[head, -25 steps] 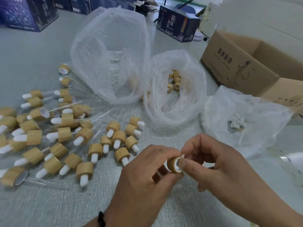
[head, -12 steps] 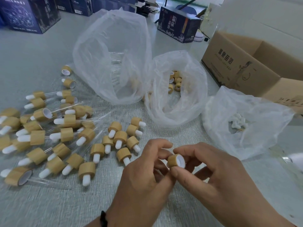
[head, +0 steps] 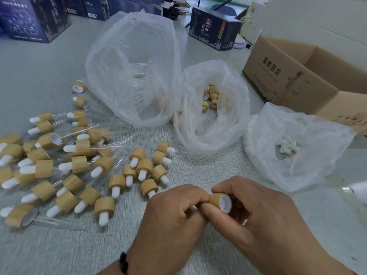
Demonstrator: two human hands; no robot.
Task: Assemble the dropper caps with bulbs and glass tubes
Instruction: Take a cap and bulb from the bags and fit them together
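Both hands (head: 214,213) pinching one bamboo cap (head: 218,201) above table (head: 59,251)

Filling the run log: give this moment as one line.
step: bulb into cap | right hand: grips bamboo cap | left hand: pinches at cap's top | table: finished droppers left

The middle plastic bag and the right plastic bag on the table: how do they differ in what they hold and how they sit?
The middle plastic bag holds bamboo cap rings; the right plastic bag holds small white bulbs. The middle bag stands with its mouth open wide, the right bag lies lower and more collapsed. The middle bag sits farther from the hands. Both are thin, translucent white and nearly empty.
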